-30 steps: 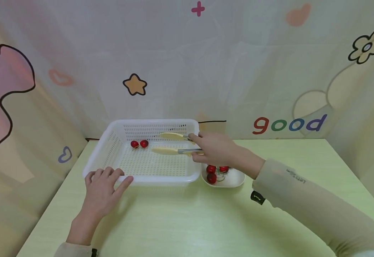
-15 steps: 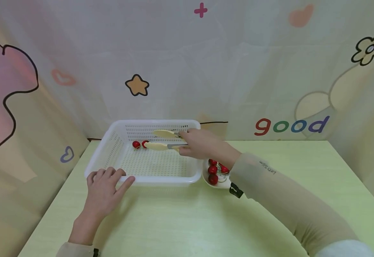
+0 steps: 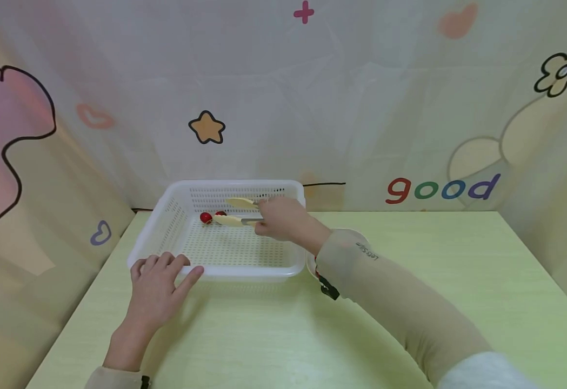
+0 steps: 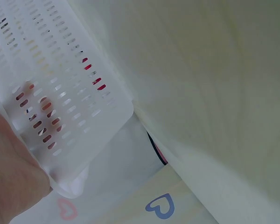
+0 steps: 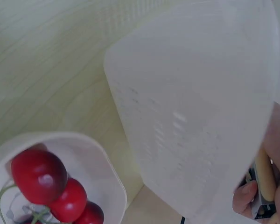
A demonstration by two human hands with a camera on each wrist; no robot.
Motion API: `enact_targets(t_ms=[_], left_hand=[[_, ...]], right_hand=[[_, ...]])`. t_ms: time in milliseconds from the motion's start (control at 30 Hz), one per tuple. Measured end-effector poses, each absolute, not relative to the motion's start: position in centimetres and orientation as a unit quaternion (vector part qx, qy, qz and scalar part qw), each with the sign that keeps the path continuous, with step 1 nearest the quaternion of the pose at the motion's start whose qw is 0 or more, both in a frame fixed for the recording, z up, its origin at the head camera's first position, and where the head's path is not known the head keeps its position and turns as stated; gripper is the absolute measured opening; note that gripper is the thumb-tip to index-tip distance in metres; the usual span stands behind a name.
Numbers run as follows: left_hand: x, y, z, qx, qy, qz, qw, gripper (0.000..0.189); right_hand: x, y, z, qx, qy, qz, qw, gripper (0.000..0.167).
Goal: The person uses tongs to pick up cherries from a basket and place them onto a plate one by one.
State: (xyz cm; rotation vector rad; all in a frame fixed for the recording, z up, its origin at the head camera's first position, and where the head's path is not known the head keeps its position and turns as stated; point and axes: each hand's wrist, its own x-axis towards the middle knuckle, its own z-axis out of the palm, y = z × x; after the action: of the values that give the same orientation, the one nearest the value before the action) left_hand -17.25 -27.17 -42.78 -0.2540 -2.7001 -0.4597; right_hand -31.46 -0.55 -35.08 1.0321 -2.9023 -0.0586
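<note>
In the head view, my right hand grips a pair of tongs with yellow tips, inside a white slotted plastic basket. The tongs' arms stand apart. Their nearer tip partly covers one red cherry; whether they touch is unclear. Beside it on the basket floor lies a second cherry. My left hand holds the basket's front rim near the left corner, fingers over the edge and thumb outside. Through the slots in the left wrist view, its fingers show inside the wall.
Right of the basket stands a white bowl, mostly hidden by my right forearm. The right wrist view shows several cherries with stems in it. A pale green table carries everything, and a printed curtain hangs behind.
My right hand has moved left with the tongs, deeper into the basket, bringing their tips to the right-hand cherry. The forearm now covers most of the bowl. My left hand has stayed on the rim.
</note>
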Motion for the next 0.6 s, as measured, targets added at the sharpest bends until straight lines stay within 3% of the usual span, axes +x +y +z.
enact_targets(t_ms=[200, 600], left_hand=[[-17.3, -27.2, -42.7, -0.089, -0.963, -0.164, 0.193, 0.043], [-17.1, -27.0, -42.7, -0.088, -0.964, -0.164, 0.19, 0.044]], right_hand=[[-31.7, -1.8, -36.1, 0.327, -0.944, -0.026, 0.026, 0.02], [-31.9, -3.6, -37.7, 0.299, -0.954, -0.03, 0.019, 0.025]])
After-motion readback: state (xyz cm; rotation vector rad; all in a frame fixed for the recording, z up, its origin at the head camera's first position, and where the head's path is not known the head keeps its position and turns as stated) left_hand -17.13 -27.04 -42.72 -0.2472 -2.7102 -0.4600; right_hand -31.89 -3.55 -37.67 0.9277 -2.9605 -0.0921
